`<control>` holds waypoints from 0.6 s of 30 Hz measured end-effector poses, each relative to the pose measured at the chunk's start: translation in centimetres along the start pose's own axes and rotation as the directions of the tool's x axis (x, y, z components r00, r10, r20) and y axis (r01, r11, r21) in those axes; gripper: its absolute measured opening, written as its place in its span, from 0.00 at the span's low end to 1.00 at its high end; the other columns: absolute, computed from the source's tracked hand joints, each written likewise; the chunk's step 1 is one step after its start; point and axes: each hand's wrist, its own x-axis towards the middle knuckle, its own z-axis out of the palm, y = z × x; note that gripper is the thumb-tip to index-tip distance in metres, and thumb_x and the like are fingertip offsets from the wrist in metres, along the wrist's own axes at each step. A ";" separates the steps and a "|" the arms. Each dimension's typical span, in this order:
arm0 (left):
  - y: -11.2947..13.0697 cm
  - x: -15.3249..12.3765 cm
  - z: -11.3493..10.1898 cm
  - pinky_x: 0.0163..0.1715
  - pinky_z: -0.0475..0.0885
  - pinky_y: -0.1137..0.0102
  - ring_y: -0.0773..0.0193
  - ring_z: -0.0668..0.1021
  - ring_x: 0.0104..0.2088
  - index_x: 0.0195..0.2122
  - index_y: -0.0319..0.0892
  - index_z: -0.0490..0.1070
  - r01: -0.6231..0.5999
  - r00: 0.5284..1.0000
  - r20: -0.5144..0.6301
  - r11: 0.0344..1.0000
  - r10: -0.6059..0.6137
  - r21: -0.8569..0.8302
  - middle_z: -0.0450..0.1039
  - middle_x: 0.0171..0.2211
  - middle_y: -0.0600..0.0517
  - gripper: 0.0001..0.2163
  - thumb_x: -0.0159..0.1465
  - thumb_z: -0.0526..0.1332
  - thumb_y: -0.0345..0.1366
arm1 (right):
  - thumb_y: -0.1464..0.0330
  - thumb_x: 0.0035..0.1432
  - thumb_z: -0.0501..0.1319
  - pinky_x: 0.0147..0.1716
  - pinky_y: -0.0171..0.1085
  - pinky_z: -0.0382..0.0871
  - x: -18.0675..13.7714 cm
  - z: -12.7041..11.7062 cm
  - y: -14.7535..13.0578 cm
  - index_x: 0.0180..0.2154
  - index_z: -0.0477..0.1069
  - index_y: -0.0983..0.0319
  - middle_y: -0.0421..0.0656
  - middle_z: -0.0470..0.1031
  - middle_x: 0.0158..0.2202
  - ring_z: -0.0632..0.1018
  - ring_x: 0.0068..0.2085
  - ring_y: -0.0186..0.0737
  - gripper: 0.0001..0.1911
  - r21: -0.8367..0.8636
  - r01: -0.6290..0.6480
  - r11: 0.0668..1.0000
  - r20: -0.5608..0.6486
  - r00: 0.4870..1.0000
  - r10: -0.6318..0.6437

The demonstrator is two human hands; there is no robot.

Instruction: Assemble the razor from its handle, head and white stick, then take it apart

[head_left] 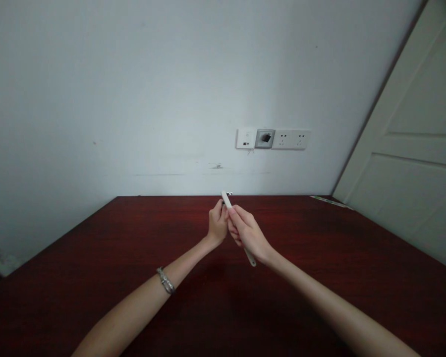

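Note:
Both my hands meet above the middle of a dark red wooden table (319, 277). My right hand (247, 232) is closed around a slim white stick-like tool (226, 200), whose top end pokes out above the fingers and whose bottom end shows below the wrist. My left hand (217, 225) is closed too, fingertips pinched at the tool's upper end; a small dark and metallic bit shows there, too small to name. A silver bracelet (165, 280) sits on my left forearm.
A white wall rises behind the table with a row of sockets (273, 139), one holding a dark plug. A white panelled door (412, 148) stands at the right. A thin pale strip (329, 200) lies at the table's far right corner.

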 end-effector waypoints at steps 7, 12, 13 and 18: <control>-0.5 -0.2 -0.7 0.20 0.51 0.74 0.71 0.57 0.19 0.24 0.41 0.60 -0.064 0.998 0.015 0.998 0.064 -0.017 0.55 0.17 0.58 0.15 0.61 0.54 0.46 | 0.57 0.56 0.55 0.16 0.31 0.45 0.2 -3.1 -2.7 0.24 0.61 0.62 0.34 0.55 0.19 0.56 0.18 0.27 0.16 -0.065 0.036 0.997 0.165 0.986 -0.025; -0.3 -0.4 -1.3 0.20 0.52 0.73 0.71 0.57 0.18 0.27 0.42 0.61 -0.140 0.986 0.084 0.990 0.140 -0.006 0.54 0.17 0.58 0.13 0.62 0.53 0.46 | 0.56 0.59 0.49 0.20 0.34 0.48 0.9 -7.7 -6.7 0.17 0.59 0.62 0.36 0.54 0.16 0.57 0.20 0.30 0.23 -0.478 0.197 0.856 0.048 0.979 -0.198; -0.1 -0.4 -1.4 0.21 0.53 0.73 0.70 0.58 0.18 0.28 0.41 0.61 -0.165 0.981 0.102 0.986 0.164 0.003 0.54 0.17 0.58 0.13 0.62 0.53 0.45 | 0.56 0.59 0.50 0.21 0.34 0.48 0.9 -8.1 -7.2 0.16 0.59 0.62 0.36 0.54 0.15 0.57 0.20 0.30 0.24 -0.591 0.198 0.782 0.045 0.976 -0.214; 0.6 -0.3 -1.5 0.21 0.53 0.73 0.71 0.59 0.18 0.25 0.41 0.60 -0.306 0.941 0.180 0.948 0.287 0.088 0.56 0.17 0.57 0.12 0.63 0.53 0.42 | 0.56 0.55 0.56 0.22 0.34 0.50 0.4 -7.3 -8.0 0.21 0.72 0.63 0.38 0.64 0.16 0.61 0.21 0.31 0.20 -0.811 0.239 0.534 0.149 0.967 -0.206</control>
